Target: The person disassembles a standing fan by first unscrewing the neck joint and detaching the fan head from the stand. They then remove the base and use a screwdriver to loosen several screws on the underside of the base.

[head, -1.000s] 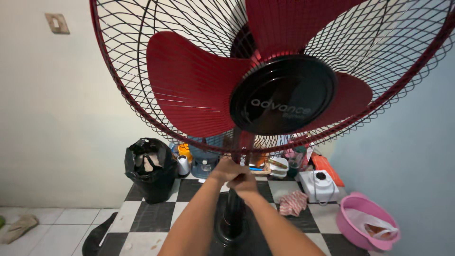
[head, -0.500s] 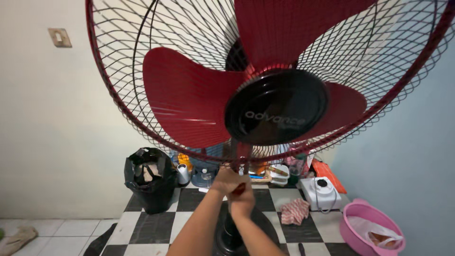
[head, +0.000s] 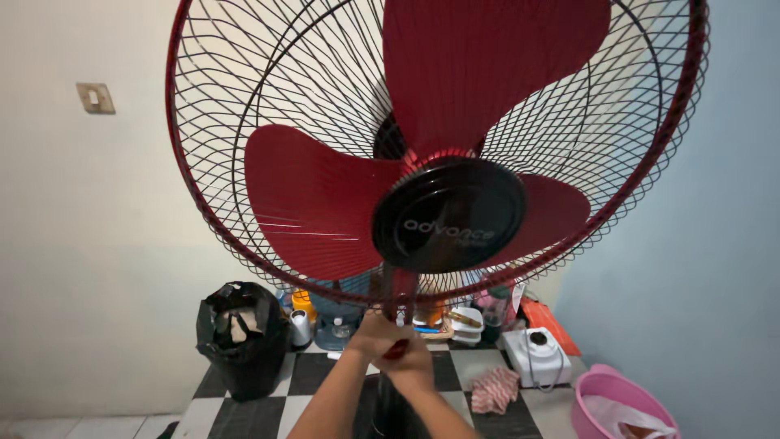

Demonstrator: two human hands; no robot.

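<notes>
A standing fan with a red-rimmed wire guard (head: 244,130), red blades (head: 317,203) and a round black centre cap (head: 449,215) fills the upper part of the head view. Both my hands meet just under the bottom of the guard, in front of the fan's dark pole (head: 388,410). My left hand (head: 370,335) and my right hand (head: 410,364) are closed together around a small red-handled tool (head: 397,349), which looks like a screwdriver. Its tip is hidden between my fingers.
On the black-and-white checkered floor (head: 487,370) stand a black rubbish bag (head: 240,333), a white appliance with a black knob (head: 532,354), a striped cloth (head: 491,389), a pink basin (head: 617,406) and several containers against the wall. A wall switch (head: 96,97) is at the left.
The view has tilted up, so the fan sits lower and more whole in the frame. My hands stay clasped below the guard; the red handle now shows between them.
</notes>
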